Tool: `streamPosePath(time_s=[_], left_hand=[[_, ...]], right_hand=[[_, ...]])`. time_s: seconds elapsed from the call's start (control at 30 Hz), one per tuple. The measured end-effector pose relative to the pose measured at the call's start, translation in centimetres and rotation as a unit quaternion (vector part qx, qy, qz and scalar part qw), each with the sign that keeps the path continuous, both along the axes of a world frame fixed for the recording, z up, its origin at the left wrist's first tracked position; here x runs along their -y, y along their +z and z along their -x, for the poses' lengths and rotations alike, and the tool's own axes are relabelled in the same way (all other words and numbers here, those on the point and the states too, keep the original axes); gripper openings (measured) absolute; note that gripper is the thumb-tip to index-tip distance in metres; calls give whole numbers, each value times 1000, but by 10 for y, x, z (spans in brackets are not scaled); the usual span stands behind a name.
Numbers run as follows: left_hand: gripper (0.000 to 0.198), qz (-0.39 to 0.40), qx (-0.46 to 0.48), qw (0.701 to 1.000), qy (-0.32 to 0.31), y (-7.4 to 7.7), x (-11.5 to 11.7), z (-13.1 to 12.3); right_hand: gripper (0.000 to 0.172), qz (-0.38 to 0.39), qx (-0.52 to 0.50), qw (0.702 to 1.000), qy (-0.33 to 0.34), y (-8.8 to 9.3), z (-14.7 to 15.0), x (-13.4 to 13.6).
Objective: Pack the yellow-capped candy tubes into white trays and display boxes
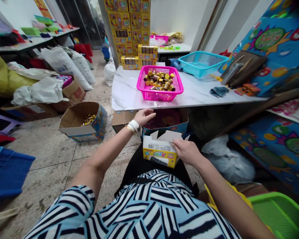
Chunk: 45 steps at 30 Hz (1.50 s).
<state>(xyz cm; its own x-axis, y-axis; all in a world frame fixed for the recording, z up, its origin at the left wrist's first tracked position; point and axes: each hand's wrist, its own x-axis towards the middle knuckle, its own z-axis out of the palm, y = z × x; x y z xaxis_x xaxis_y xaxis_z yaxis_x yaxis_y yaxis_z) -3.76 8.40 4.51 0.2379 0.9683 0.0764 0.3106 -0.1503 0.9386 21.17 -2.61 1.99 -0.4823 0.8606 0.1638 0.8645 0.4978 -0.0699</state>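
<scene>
My right hand grips the right side of a small yellow-and-white carton, its flaps standing up at the top, held over my lap. Beyond the carton's left side, just short of the table edge, my left hand hovers with fingers stretched out and nothing visible in it. A pink plastic basket stands on the white table. Inside it lie several small brown jars with yellow caps. Beneath the table, near my left hand, is an open box with a blue printed side.
Stacked yellow cartons stand behind the basket. A turquoise basket and a blue cloth lie farther right on the table. On the floor at left are a cardboard box with small yellow-capped pieces and a blue crate.
</scene>
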Motion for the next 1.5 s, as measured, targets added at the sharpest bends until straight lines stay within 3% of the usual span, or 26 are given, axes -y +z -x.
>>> streamPosePath(time_s=[0.03,0.07,0.1,0.17,0.2,0.27,0.33,0.43,0.5,0.57,0.63,0.77,0.87,1.0,1.13,1.2,1.27,1.33,1.43,1.5], left_hand=[[47,-102,-25,994,4,3,12,-3],[44,-182,-55,981,-47,6,24,-6],[42,-234,-89,959,-136,8,36,-10],[44,-274,-161,894,-316,9,53,-16],[45,-276,-194,863,-375,7,58,-18],[46,-276,-256,825,-422,1,61,-17],[47,-280,-307,806,-421,-7,60,-11],[62,-292,-357,802,-380,-18,62,-4],[78,-287,-391,810,-331,-25,68,-4],[81,-272,-428,814,-283,-30,76,-8],[65,-270,-447,814,-254,-33,86,-10],[26,-325,-452,807,-199,-34,111,-8],[28,-388,-456,782,-177,-37,138,-10],[45,-446,-432,748,-235,-51,169,-24],[43,-424,-437,759,-230,-68,175,-35],[42,-394,-445,774,-221,-73,172,-35],[44,-379,-437,783,-231,-76,171,-34],[47,-370,-426,791,-237,-77,171,-34],[50,-347,-436,802,-217,-77,172,-35],[50,-334,-450,801,-209,-75,171,-37]], right_hand=[[25,6,-16,1000,2,-5,-3,-1],[26,11,-35,999,10,-9,-6,0],[26,17,-55,998,22,-11,-8,3],[26,20,-90,994,50,-14,-11,14],[26,16,-104,993,61,-16,-13,22],[25,-7,-131,990,48,-21,-16,38],[31,-35,-160,986,-19,-28,-20,53],[50,-58,-171,976,-124,-40,-23,68],[45,-64,-146,977,-143,-43,-21,72],[35,-64,-112,984,-122,-40,-18,75],[32,-62,-81,992,-75,-32,-17,77],[55,-59,-70,996,7,-27,-16,87],[50,-48,-80,995,45,-44,-12,95],[39,-68,-92,992,47,-66,-3,103],[44,-79,-154,983,57,-53,-15,109],[47,-107,-242,964,-7,-45,-31,104],[48,-106,-360,918,-126,-44,-50,90],[51,0,-475,859,-193,-52,-64,70],[64,254,-580,763,-129,-70,-71,40],[71,344,-592,724,-85,-79,-65,29]])
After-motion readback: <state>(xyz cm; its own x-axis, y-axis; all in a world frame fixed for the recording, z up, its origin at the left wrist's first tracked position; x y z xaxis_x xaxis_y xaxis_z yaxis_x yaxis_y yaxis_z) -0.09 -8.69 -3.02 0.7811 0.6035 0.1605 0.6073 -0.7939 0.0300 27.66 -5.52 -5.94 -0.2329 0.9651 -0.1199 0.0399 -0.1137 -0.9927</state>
